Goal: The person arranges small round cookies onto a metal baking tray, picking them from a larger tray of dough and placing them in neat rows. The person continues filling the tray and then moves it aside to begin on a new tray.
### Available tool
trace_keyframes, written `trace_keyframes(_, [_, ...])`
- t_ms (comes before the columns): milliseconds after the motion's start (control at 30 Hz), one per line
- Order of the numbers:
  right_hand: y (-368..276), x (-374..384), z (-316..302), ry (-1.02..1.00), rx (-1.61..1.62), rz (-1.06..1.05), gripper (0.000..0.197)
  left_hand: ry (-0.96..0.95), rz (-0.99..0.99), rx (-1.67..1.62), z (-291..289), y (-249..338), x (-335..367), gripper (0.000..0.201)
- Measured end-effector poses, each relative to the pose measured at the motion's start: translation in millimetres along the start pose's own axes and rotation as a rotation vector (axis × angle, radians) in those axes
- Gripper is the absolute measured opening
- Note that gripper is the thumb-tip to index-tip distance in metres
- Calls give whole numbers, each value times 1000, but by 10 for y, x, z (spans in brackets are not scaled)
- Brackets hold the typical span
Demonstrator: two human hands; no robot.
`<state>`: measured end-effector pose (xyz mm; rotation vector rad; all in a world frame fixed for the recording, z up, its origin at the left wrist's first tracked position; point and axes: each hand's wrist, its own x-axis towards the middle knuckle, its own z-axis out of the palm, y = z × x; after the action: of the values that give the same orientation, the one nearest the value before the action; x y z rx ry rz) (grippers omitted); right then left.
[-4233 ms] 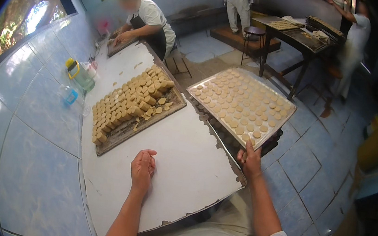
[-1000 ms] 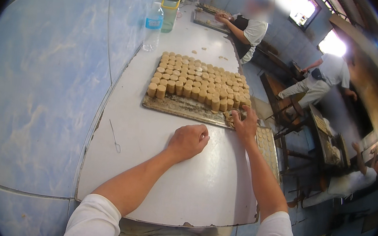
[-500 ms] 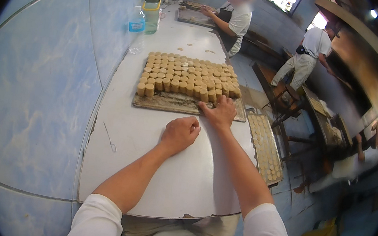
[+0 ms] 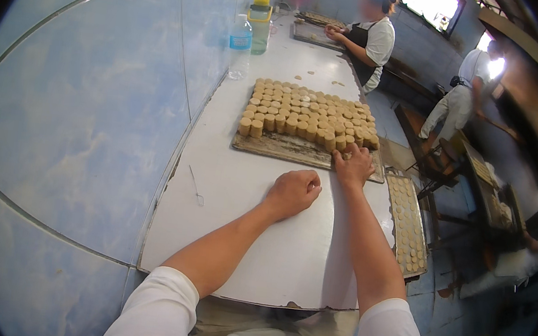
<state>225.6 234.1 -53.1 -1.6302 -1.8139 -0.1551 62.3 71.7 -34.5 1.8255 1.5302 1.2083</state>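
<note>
Rows of short tan dough cylinders stand packed on a worn flat tray lying on the white table. At the tray's front right, my right hand reaches in, its thumb and fingers bent around a dough piece at the edge of the rows. Nearer to me, my left hand rests over the table just before the tray, its fingers curled in. Whatever those left fingers hold, if anything, is hidden.
Along the tiled wall stand a clear bottle and a yellow-lidded jug. A thin wire tool lies at left. Beside the table's right edge is a tray of flat rounds. A co-worker works at the far end; others are at right.
My view has turned, so the table sits farther right in the picture. The right hand's fingers have drawn in around a dough piece. The left hand stays curled in about the same place.
</note>
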Motion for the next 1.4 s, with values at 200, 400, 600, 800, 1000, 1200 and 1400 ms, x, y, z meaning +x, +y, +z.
trace_keyframes(200, [265,127,31,-134,60,-75,32,33,41,-37,14,1,0,18])
trace_keyframes(400, [385,101,12,52,-159,-232,35,17,-18,-41,10,16,1,18])
trace_keyframes(600, [431,143,-171,-174,28,-315,24,26,-5,0,32,29,5,17])
trace_keyframes(800, [317,113,-243,-212,93,-282,28,-2,-10,41,42,62,19,18])
trace_keyframes(1000, [266,133,-264,-245,21,-290,33,25,-1,17,49,32,71,19])
trace_keyframes(1200, [501,-96,-324,-2,590,82,43,46,-31,-122,-2,-17,89,19])
trace_keyframes(1400, [591,-302,-563,-122,1369,552,32,-11,-69,-8,27,40,74,21])
